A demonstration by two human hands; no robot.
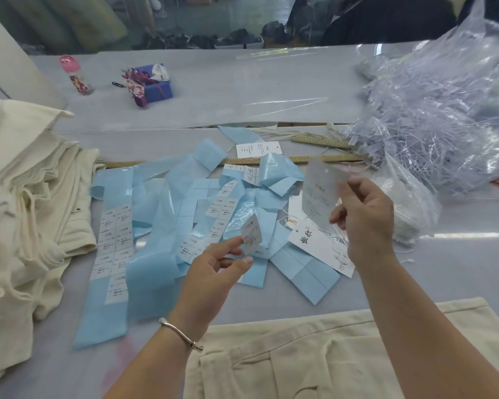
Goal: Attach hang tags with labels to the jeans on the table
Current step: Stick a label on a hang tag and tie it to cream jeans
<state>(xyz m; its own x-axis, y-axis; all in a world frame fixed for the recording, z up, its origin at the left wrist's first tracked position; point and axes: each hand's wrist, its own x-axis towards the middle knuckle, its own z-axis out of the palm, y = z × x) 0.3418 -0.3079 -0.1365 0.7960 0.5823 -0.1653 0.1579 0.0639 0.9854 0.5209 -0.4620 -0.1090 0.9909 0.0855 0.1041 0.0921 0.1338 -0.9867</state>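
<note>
My left hand pinches a small white sticker label between thumb and forefinger, above the blue backing strips. My right hand holds a white hang tag up in the air by its right edge, its printed side toward me. Another hang tag with black characters lies on the table under it. Cream jeans lie flat at the table's near edge, below both hands. A pile of more cream jeans sits at the left.
Several blue backing sheets with white labels cover the table's middle. Two wooden rulers lie behind them. A clear bag of plastic tag fasteners fills the right. A pink-capped bottle and a purple box stand at the back left.
</note>
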